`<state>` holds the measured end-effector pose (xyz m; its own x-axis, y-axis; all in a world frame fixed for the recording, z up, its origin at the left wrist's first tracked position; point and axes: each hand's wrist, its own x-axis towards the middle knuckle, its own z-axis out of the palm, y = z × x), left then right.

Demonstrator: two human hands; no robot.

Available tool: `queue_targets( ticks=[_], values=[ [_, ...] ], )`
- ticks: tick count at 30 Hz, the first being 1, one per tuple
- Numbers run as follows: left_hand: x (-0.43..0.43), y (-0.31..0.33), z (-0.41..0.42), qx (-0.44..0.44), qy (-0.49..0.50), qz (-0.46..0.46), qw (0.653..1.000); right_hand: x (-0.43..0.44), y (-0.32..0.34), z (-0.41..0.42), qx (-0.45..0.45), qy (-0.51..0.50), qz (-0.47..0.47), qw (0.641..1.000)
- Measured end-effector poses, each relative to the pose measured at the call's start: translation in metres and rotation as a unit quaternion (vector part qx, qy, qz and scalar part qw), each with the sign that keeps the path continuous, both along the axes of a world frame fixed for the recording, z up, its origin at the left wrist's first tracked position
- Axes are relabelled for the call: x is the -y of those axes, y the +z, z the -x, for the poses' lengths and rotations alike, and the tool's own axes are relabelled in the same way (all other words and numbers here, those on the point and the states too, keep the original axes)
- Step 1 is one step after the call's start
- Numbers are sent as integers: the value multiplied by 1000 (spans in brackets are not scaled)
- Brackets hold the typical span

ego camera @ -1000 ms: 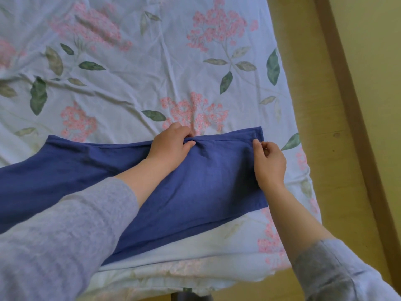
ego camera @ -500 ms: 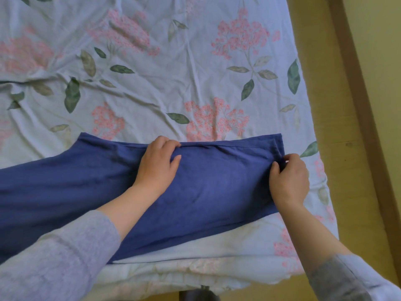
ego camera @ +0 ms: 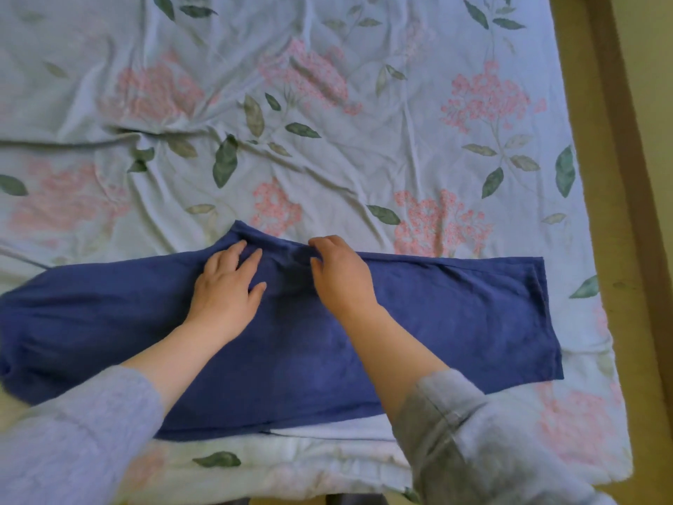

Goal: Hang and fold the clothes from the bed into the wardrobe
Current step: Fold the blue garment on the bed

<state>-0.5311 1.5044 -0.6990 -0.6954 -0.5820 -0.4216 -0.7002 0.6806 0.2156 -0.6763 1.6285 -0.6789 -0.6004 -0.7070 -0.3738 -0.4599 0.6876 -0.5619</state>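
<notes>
The blue garment (ego camera: 455, 315) lies flat across the near part of the bed, under both hands and stretching well out to either side of them. The left hand (ego camera: 225, 286) rests palm down on it, fingers spread and straight, pressing the cloth against the bedsheet (ego camera: 364, 151). Just beside it, with a narrow gap of blue cloth between the two, the right hand (ego camera: 340, 277) sits at the garment's far edge. Its fingers are curled over that edge and the thumb is set against the near face, so it pinches the hem.

Beyond the left fingertips the far edge rises into a small rumpled peak. To the right of the right hand the edge runs straight to a squared end with a stitched hem, while left of the left hand the cloth broadens and rounds off in soft folds.

The garment looks like a matte woven fabric, plain deep blue. The sheet beneath is thin, pale blue and heavily creased, printed with pink flower clusters and green leaves. Grey knit sleeves cover both forearms, the left sleeve (ego camera: 73, 431) and the right sleeve (ego camera: 473, 431). A tan floor (ego camera: 582, 122) shows beyond the bed's right edge.
</notes>
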Motion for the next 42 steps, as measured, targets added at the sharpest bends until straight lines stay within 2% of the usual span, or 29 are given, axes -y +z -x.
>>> queue_targets(
  ticks=[3, 5, 13, 15, 17, 19, 21, 23, 27, 32, 35, 39, 40, 42],
  values=[
    [12, -3, -8, 24, -13, 9, 1000, 20, -10, -2, -36, 9, -59, 998],
    [16, -4, -13, 36, -28, 13, 999, 22, -15, 1, -55, -21, -67, 996],
    [40, 4, -46, 10, 51, -6, 999, 28, -14, -15, -71, -178, -33, 981],
    [49, 9, -61, 0, 70, -11, 998, 29, -8, -36, -79, -192, 15, 978],
    [60, 14, -78, -14, 92, -8, 996, 32, -2, -64, -27, -199, 74, 977],
    [71, 18, -99, -25, 114, 4, 993, 41, 3, -98, 85, -216, 103, 967],
    [79, 21, -121, -17, 132, 16, 991, 54, 6, -131, 196, -249, 116, 941],
    [86, 23, -143, 10, 139, 26, 990, 69, 8, -157, 259, -268, 105, 922],
    [98, 22, -180, 43, 157, 51, 985, 87, 4, -174, 260, -321, 80, 907],
    [104, 21, -213, 61, 211, 41, 975, 93, -1, -183, 216, -294, 48, 930],
    [103, 17, -224, -25, 253, -4, 967, 90, 0, -186, 221, -274, 38, 935],
    [107, 21, -230, -162, 386, -89, 904, 92, 5, -193, 238, -261, 30, 935],
    [106, 23, -230, -179, 394, -104, 895, 93, 6, -194, 239, -263, 29, 934],
    [99, 30, -227, -188, 367, -118, 903, 95, 9, -194, 240, -275, 33, 930]
  ],
)
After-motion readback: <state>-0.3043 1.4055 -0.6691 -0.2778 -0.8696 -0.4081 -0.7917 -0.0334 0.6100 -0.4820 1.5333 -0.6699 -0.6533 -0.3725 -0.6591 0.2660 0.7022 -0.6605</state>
